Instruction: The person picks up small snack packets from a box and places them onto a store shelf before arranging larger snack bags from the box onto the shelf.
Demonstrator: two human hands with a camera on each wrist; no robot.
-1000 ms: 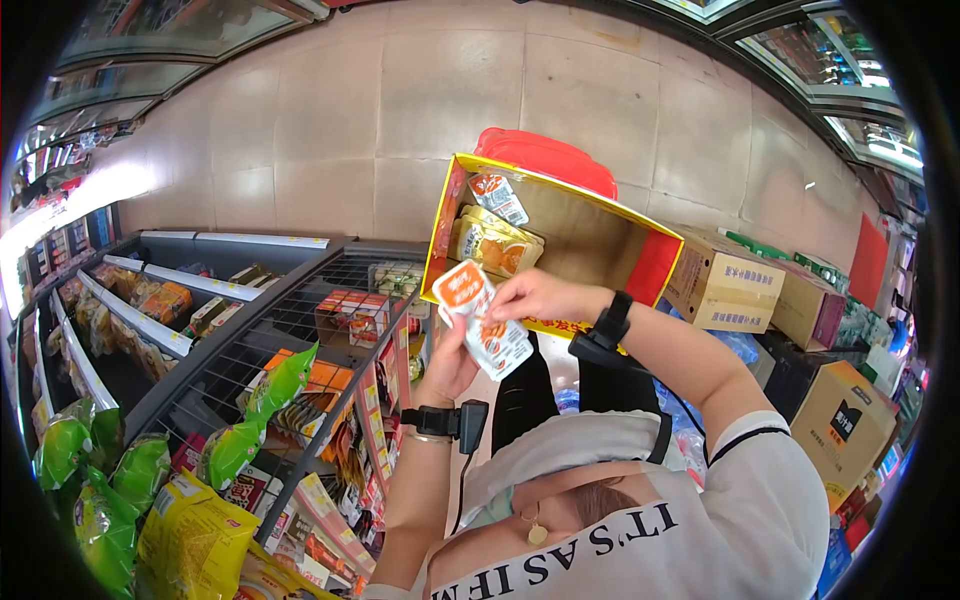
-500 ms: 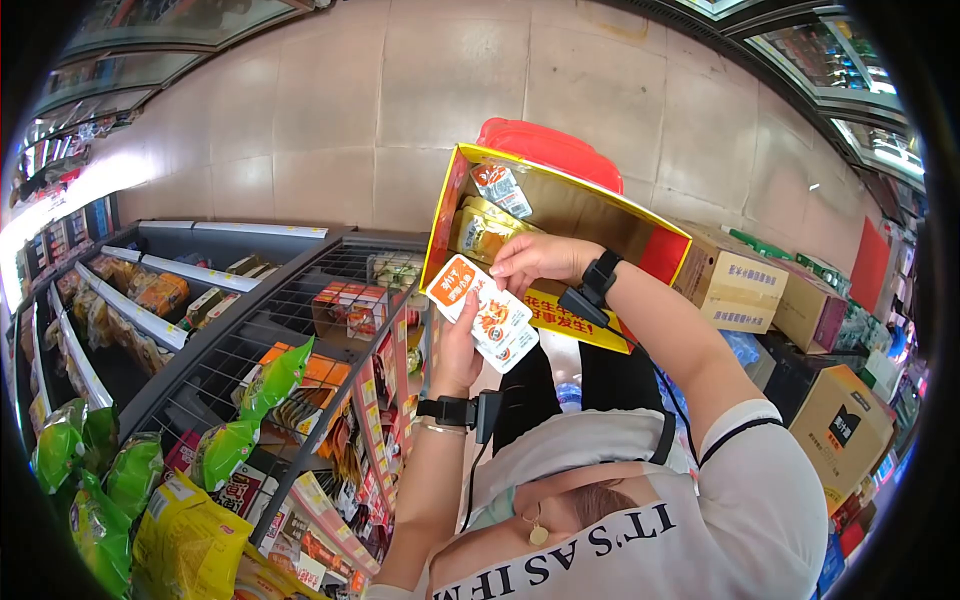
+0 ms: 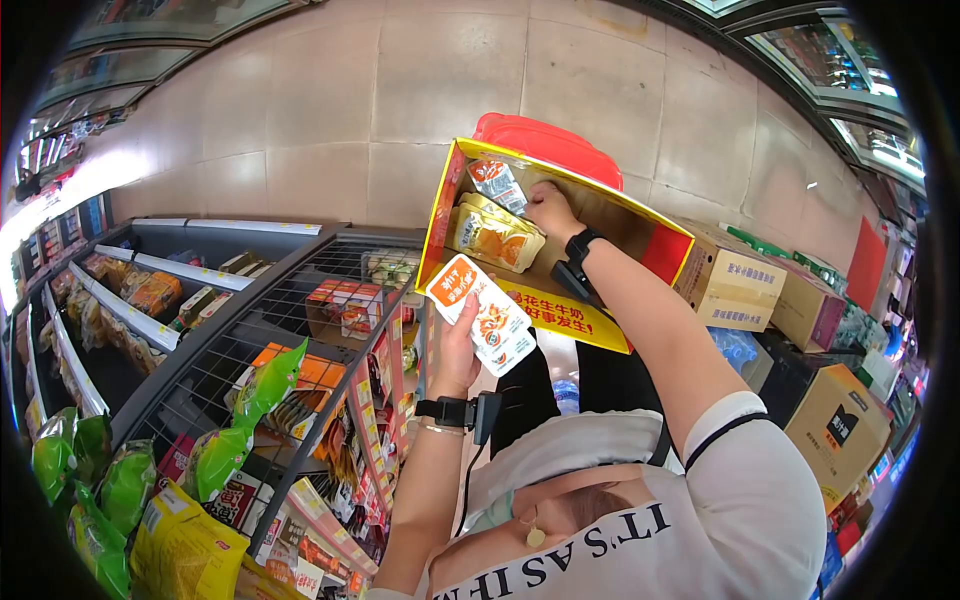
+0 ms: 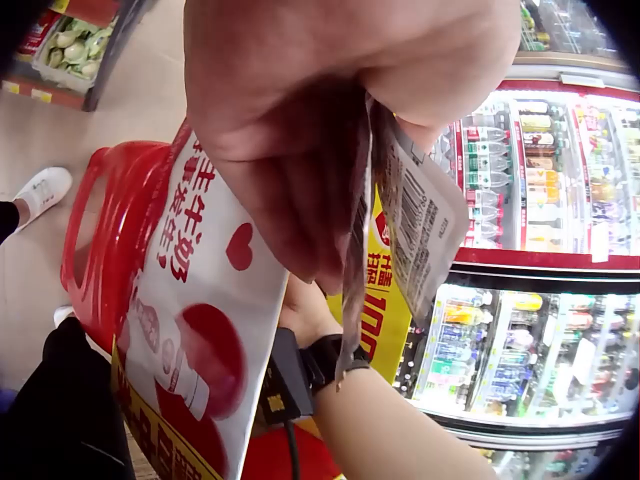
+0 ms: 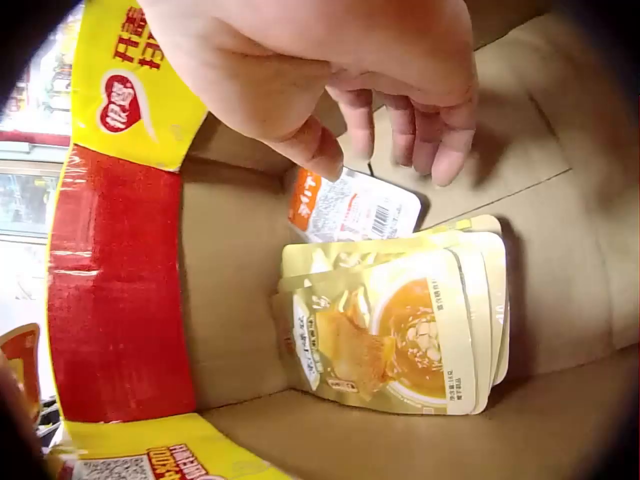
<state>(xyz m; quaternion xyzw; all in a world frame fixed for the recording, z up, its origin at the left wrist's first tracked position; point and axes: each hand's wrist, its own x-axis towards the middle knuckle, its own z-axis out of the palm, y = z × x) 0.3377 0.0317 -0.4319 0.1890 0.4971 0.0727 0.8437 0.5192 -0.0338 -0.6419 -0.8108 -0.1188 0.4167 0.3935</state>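
Note:
My left hand [image 3: 457, 350] holds white-and-orange snack packets [image 3: 488, 318], pinched between thumb and fingers beside the near left corner of a yellow-edged carton [image 3: 625, 245]. In the left wrist view the packets [image 4: 412, 205] show edge-on, their lower ends spread apart. My right hand [image 3: 550, 208] reaches down inside the carton with fingers loosely bent, holding nothing; in the right wrist view the thumb and fingertips are close over a similar white packet [image 5: 365, 208]. Several gold food pouches [image 5: 385, 335] lie overlapped beside that packet on the carton's bottom.
A red plastic piece [image 3: 550, 145] sticks out behind the carton. Wire-fronted shelving [image 3: 290, 330] with packaged goods stands to the left, with green bags [image 3: 265, 385] hanging there. Stacked cardboard boxes [image 3: 735, 285] stand to the right. Drinks coolers [image 4: 530, 270] appear in the left wrist view.
My right hand has moved away from the packets in my left hand, over the rim and into the carton near the white packet. The left hand keeps its grip on its packets.

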